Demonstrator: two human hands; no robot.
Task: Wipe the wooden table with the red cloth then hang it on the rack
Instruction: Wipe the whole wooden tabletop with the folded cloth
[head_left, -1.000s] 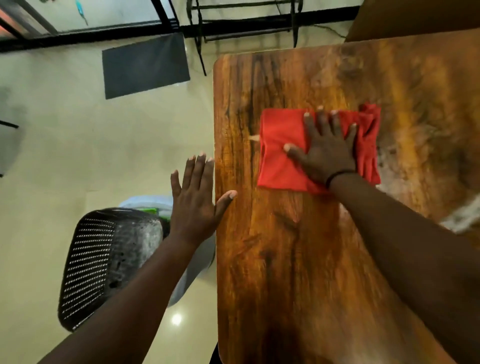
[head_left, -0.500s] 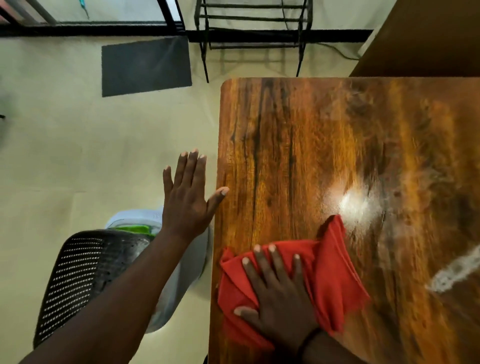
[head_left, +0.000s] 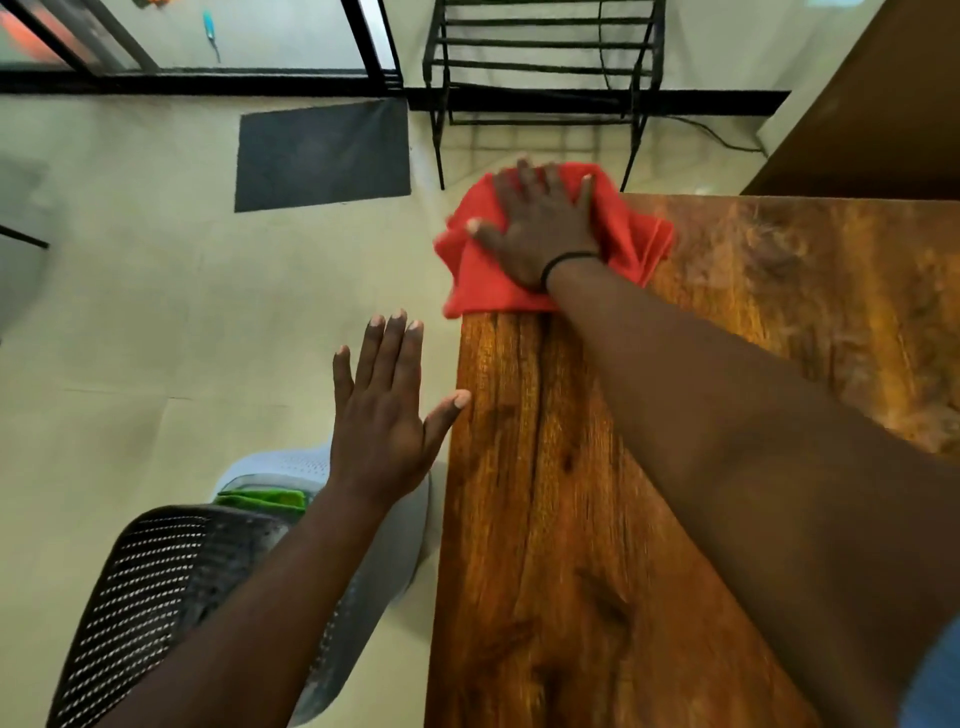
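Observation:
The red cloth (head_left: 488, 283) lies bunched over the far left corner of the wooden table (head_left: 571, 519), partly hanging past the edge. My right hand (head_left: 540, 223) presses flat on top of the red cloth, fingers spread. My left hand (head_left: 387, 410) hovers open beside the table's left edge, its thumb touching the edge, holding nothing. The black metal rack (head_left: 540, 62) stands on the floor just beyond the table's far end.
A black mesh chair back (head_left: 156, 587) and a white bin with green contents (head_left: 270, 493) sit left of the table. A dark mat (head_left: 322, 153) lies on the floor by a glass door. A brown cabinet (head_left: 883, 104) stands at far right.
My right hand has slid the red cloth from the near left edge up to the table's far left corner. My left hand has stayed beside the table's edge.

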